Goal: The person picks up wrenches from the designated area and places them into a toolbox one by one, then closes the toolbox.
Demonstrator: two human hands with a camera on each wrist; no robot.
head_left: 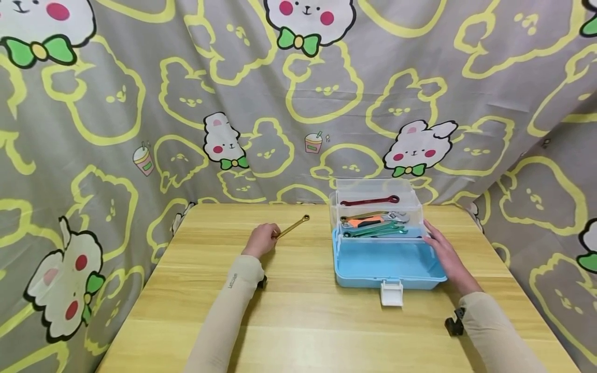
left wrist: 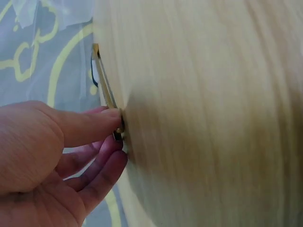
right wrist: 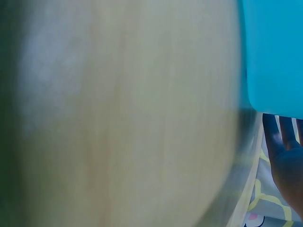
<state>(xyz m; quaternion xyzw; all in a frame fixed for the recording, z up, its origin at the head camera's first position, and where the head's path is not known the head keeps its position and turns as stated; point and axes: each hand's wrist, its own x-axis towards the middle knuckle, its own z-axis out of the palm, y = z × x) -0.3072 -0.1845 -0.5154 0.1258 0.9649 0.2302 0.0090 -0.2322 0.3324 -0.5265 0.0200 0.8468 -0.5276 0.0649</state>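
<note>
My left hand (head_left: 263,240) pinches one end of a gold wrench (head_left: 294,226) between thumb and fingers, low over the table left of the toolbox. In the left wrist view the wrench (left wrist: 106,87) points away from the thumb, close to the wood. A blue toolbox (head_left: 392,282) stands with its clear tiered trays raised. Its upper tray holds a dark red wrench (head_left: 370,201); lower down lie green wrenches (head_left: 375,231), an orange-handled adjustable wrench (head_left: 366,223) and another gold wrench. My right hand (head_left: 450,259) rests with extended fingers against the box's right side.
A white latch (head_left: 392,293) hangs open at the toolbox front. The wooden table (head_left: 298,331) reaches back to a patterned grey curtain (head_left: 280,103), which also encloses both sides.
</note>
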